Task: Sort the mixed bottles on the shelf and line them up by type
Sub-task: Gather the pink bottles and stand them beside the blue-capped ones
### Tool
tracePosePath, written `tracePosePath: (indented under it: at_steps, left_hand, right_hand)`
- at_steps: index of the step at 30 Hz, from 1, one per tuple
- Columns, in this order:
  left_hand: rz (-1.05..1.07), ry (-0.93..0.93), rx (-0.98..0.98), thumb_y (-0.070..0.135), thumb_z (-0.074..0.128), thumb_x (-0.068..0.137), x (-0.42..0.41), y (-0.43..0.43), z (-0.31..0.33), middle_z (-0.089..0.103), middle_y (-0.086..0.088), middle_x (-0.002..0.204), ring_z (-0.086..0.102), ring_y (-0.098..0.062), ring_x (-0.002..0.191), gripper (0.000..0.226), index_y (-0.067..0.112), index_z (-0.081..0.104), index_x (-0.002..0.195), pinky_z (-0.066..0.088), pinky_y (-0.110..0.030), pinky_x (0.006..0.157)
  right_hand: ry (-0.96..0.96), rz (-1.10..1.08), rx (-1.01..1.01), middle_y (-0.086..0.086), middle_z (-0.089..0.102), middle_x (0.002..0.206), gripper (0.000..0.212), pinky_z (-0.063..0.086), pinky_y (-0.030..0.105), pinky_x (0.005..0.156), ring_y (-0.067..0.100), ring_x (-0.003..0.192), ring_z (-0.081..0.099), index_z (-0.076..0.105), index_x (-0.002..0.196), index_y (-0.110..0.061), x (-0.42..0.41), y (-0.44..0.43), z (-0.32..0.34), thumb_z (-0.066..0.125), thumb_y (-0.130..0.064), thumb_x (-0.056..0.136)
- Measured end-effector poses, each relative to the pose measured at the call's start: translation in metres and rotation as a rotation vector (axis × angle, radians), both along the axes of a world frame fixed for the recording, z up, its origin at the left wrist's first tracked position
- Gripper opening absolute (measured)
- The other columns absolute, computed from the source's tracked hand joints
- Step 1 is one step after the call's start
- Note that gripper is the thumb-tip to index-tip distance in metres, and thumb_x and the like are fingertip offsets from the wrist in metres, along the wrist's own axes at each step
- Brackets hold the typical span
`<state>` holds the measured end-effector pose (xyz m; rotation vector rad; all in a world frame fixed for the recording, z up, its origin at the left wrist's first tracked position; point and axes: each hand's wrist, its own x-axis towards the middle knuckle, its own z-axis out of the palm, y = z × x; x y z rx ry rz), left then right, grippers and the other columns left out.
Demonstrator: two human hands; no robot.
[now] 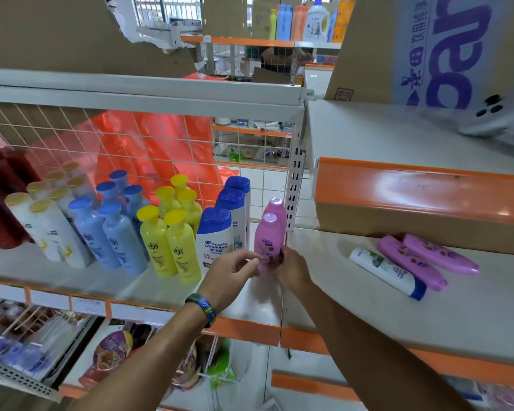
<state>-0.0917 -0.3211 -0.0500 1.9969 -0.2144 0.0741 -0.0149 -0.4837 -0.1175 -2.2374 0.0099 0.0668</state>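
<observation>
Left hand (232,274) and right hand (291,268) both grasp the front pink bottle (267,235), fingers curled on its lower sides. It stands upright at the right end of the white shelf (101,280), with a second pink bottle (275,209) just behind. Leftward run rows of blue-capped white bottles (220,232), yellow bottles (166,232), light blue bottles (110,232) and gold-capped white bottles (42,229). On the right shelf section (368,315) lie two pink bottles (410,262) and a white bottle (386,271). A wristband (202,308) circles the left wrist.
</observation>
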Motion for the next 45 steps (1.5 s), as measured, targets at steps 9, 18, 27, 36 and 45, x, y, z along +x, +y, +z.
tracePosePath:
  at_steps: [9,18,27,36,45]
  left_hand:
    - [-0.216,-0.016,0.216,0.04,0.055,0.093,0.019,-0.059,-0.002,0.062,0.013,0.106,0.058,-0.004,0.098,0.03,0.023,0.062,0.117,0.048,-0.021,0.084]
    - [-0.383,-0.123,0.354,0.05,0.056,0.084,0.036,-0.16,-0.02,0.047,0.003,0.135,0.044,-0.014,0.125,0.059,0.021,0.046,0.134,0.031,-0.021,0.1]
    - [-0.379,-0.246,0.411,0.039,0.056,0.092,0.046,-0.218,-0.025,0.051,-0.001,0.136,0.045,-0.016,0.125,0.046,0.021,0.048,0.134,0.035,-0.026,0.103]
    - [-0.313,-0.253,0.45,0.026,0.058,0.092,0.056,-0.24,-0.024,0.055,-0.002,0.129,0.049,-0.016,0.12,0.039,0.019,0.051,0.13,0.041,-0.031,0.103]
    - [-0.279,-0.257,0.497,0.022,0.059,0.091,0.066,-0.243,-0.026,0.055,-0.001,0.127,0.05,-0.014,0.116,0.037,0.019,0.052,0.127,0.041,-0.028,0.102]
  right_hand:
    - [-0.081,-0.114,-0.147,0.003,0.056,0.134,0.051,0.04,0.032,0.105,0.021,0.126,0.05,0.047,0.138,-0.014,-0.027,-0.068,0.008,0.063,-0.03,0.092]
    - [-0.342,-0.401,-0.425,0.015,0.061,0.121,0.044,0.045,0.046,0.097,0.036,0.116,0.054,0.059,0.121,-0.007,-0.074,-0.192,0.012,0.067,-0.03,0.084]
    - [-0.113,-0.524,-0.477,0.009,0.051,0.137,0.054,0.037,0.043,0.106,0.029,0.128,0.043,0.047,0.136,-0.012,-0.091,-0.308,0.003,0.06,-0.038,0.09]
    - [0.018,-0.392,-0.456,0.007,0.056,0.128,0.057,0.049,0.046,0.096,0.027,0.115,0.053,0.046,0.131,-0.016,-0.056,-0.34,-0.013,0.054,-0.054,0.09]
    - [-0.04,-0.258,-0.469,-0.001,0.055,0.132,0.067,0.044,0.048,0.098,0.023,0.119,0.052,0.039,0.137,-0.03,-0.032,-0.351,-0.018,0.055,-0.063,0.08]
